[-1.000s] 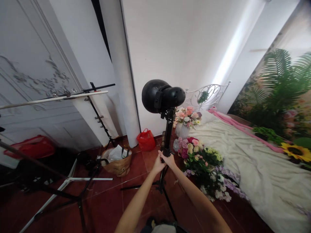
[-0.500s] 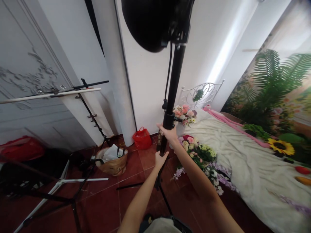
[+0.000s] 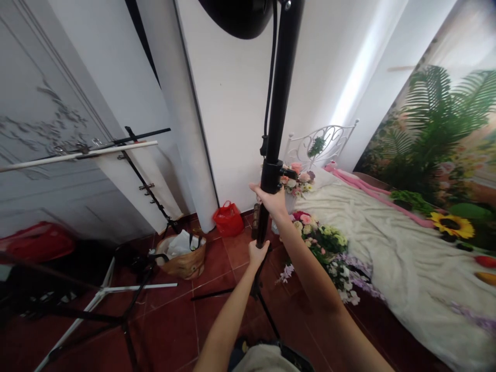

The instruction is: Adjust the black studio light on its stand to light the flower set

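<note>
A black light stand (image 3: 284, 88) rises in front of me, its pole leaning slightly right toward the top. My right hand (image 3: 272, 201) is closed around the pole just under the black clamp collar with its knob. Lower on the same pole, my left hand (image 3: 258, 254) is wrapped around it. At the top of the view hangs a rounded black lamp head (image 3: 242, 20), partly cut off. A black cable (image 3: 270, 77) runs down beside the pole to an inline piece near the collar. The stand's legs (image 3: 267, 312) spread on the floor below.
Left stand several things: a backdrop stand (image 3: 141, 175) with a white crossbar, a wicker basket (image 3: 184, 266), a red bag (image 3: 228, 219) and white stand legs (image 3: 104, 290). Right are flower bunches (image 3: 327, 240), a bed with pale cloth (image 3: 391, 243) and a white headboard (image 3: 329, 139).
The lamp head and upper pole sit higher in view, with more of the lamp cut off. The clamp collar appears slightly lower. Both hands keep their grip on the pole.
</note>
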